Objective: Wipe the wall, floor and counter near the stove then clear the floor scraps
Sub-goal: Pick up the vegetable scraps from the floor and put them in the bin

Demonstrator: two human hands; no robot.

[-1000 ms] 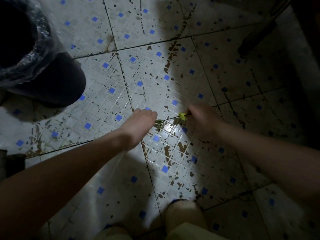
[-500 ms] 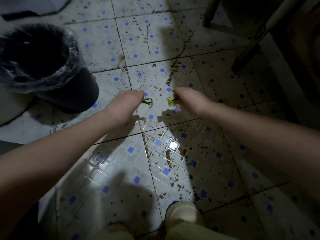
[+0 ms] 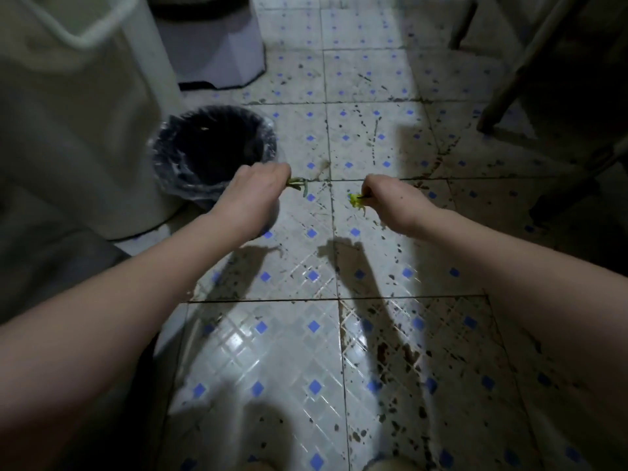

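Observation:
My left hand (image 3: 253,192) pinches a dark green vegetable scrap (image 3: 298,183) and hangs above the floor just right of a black trash bin (image 3: 210,147) lined with a clear bag. My right hand (image 3: 390,202) pinches a yellow-green leafy scrap (image 3: 356,200) a little to the right, over the tiled floor (image 3: 306,334). Both scraps are held in the air, apart from each other. The white tiles carry blue diamonds and many brown stains and specks.
A large pale container (image 3: 78,113) stands at the left beside the bin. A white boxy object (image 3: 217,52) sits behind the bin. Dark furniture legs (image 3: 509,69) cross the upper right. My feet (image 3: 380,465) show at the bottom edge.
Both hands have lifted off the floor with the scraps and moved toward the bin. The view has risen and tilted up, and the bin now lies just left of my left hand.

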